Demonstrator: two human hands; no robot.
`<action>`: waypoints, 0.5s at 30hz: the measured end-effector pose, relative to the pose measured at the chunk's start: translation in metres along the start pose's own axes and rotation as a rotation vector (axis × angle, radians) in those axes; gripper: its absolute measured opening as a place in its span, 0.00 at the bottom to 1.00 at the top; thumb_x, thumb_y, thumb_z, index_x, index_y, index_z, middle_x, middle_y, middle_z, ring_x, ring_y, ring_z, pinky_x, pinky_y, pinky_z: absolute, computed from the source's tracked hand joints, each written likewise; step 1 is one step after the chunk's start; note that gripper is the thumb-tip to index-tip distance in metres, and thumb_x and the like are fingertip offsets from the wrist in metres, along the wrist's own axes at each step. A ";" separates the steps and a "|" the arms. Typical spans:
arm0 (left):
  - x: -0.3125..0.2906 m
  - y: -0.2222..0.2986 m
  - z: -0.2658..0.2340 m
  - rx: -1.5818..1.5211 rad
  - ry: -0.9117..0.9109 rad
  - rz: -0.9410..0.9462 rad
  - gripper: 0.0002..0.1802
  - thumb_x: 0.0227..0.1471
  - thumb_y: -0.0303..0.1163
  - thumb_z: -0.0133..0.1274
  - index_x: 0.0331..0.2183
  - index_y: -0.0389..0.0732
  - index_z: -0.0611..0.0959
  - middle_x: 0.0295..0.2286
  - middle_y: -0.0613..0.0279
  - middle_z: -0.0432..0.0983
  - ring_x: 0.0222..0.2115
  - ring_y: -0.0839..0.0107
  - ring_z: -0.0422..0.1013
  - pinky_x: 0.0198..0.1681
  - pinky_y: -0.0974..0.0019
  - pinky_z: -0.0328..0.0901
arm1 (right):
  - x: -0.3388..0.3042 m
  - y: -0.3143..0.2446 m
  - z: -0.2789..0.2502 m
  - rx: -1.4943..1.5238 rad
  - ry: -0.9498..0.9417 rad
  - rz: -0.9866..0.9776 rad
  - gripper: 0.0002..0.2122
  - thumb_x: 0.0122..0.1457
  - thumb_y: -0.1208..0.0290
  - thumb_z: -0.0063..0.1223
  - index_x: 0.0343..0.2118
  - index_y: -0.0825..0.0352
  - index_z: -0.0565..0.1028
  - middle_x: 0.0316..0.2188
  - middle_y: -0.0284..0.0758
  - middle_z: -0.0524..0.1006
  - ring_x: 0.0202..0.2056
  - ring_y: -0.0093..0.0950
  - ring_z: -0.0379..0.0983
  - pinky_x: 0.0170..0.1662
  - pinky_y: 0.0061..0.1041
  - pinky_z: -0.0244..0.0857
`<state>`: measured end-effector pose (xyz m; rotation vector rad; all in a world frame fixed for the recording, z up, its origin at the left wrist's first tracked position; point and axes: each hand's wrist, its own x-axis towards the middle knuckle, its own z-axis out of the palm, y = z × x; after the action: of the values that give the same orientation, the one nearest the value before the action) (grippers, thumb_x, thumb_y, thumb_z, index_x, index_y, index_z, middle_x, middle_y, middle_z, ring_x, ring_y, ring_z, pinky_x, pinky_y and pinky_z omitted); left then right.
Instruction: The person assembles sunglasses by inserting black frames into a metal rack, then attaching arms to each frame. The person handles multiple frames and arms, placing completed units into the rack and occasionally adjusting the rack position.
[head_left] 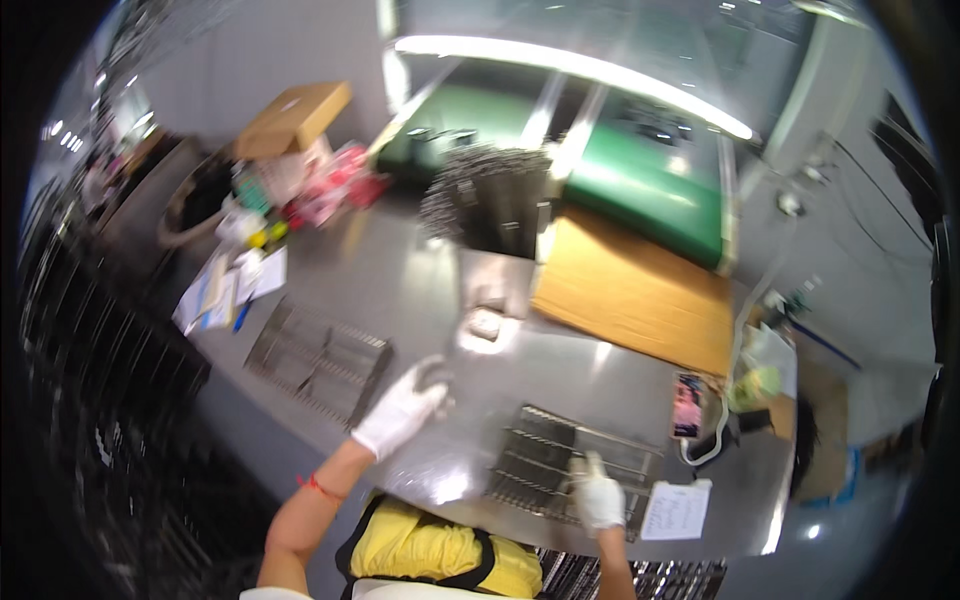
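Note:
My left hand, in a white glove, hovers over the metal table. Its thumb and fingers curve apart and nothing shows between them. To its left lies a metal grid tray with several thin dark strips or wires in it. Over the right part of a second metal grid tray is my right hand, also gloved, its fingers reaching forward onto the bars. Blur hides whether they grip anything. Dark flat pieces fill the left side of this second tray. A small whitish object lies farther back.
A bundle of dark thin rods stands at the back, beside a flat cardboard sheet and green conveyor belts. On the right are a phone, a cable and a written paper. A yellow bundle sits before me.

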<state>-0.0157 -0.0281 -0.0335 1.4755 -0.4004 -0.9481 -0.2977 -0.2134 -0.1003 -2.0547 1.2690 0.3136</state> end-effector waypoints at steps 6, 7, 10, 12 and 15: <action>0.035 0.021 -0.122 -0.038 0.380 0.018 0.24 0.63 0.28 0.47 0.59 0.37 0.66 0.46 0.53 0.75 0.35 0.69 0.77 0.38 0.68 0.74 | -0.025 -0.038 -0.009 0.391 0.528 -0.134 0.24 0.58 0.77 0.50 0.60 0.65 0.69 0.22 0.35 0.76 0.22 0.21 0.69 0.28 0.27 0.66; 0.050 0.021 -0.139 -0.057 0.415 0.029 0.23 0.63 0.28 0.46 0.58 0.37 0.67 0.46 0.53 0.75 0.35 0.69 0.77 0.38 0.68 0.74 | -0.032 -0.057 -0.008 0.357 0.530 -0.230 0.25 0.57 0.78 0.50 0.60 0.66 0.69 0.23 0.35 0.77 0.22 0.21 0.69 0.28 0.26 0.67; 0.108 0.025 -0.185 -0.046 0.385 0.032 0.21 0.64 0.28 0.45 0.58 0.40 0.68 0.45 0.57 0.75 0.35 0.71 0.76 0.37 0.69 0.73 | -0.045 -0.116 0.010 0.228 0.478 -0.509 0.28 0.50 0.83 0.50 0.58 0.69 0.70 0.27 0.35 0.78 0.21 0.21 0.69 0.28 0.23 0.68; 0.165 0.029 -0.213 -0.042 0.326 0.052 0.23 0.63 0.27 0.45 0.59 0.43 0.67 0.49 0.57 0.72 0.36 0.70 0.76 0.38 0.68 0.72 | -0.049 -0.167 0.033 0.156 0.385 -0.557 0.24 0.52 0.82 0.48 0.55 0.67 0.73 0.27 0.34 0.77 0.21 0.21 0.68 0.28 0.21 0.65; 0.277 0.039 -0.260 0.052 0.287 0.126 0.30 0.60 0.24 0.45 0.63 0.46 0.62 0.59 0.55 0.63 0.38 0.69 0.75 0.40 0.64 0.72 | -0.050 -0.254 0.070 -0.003 0.271 -0.618 0.18 0.49 0.69 0.61 0.45 0.67 0.78 0.32 0.44 0.79 0.32 0.44 0.76 0.37 0.40 0.70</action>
<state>0.3558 -0.0686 -0.1131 1.5878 -0.3047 -0.6188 -0.0940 -0.0606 -0.0159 -2.4241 0.7099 -0.2531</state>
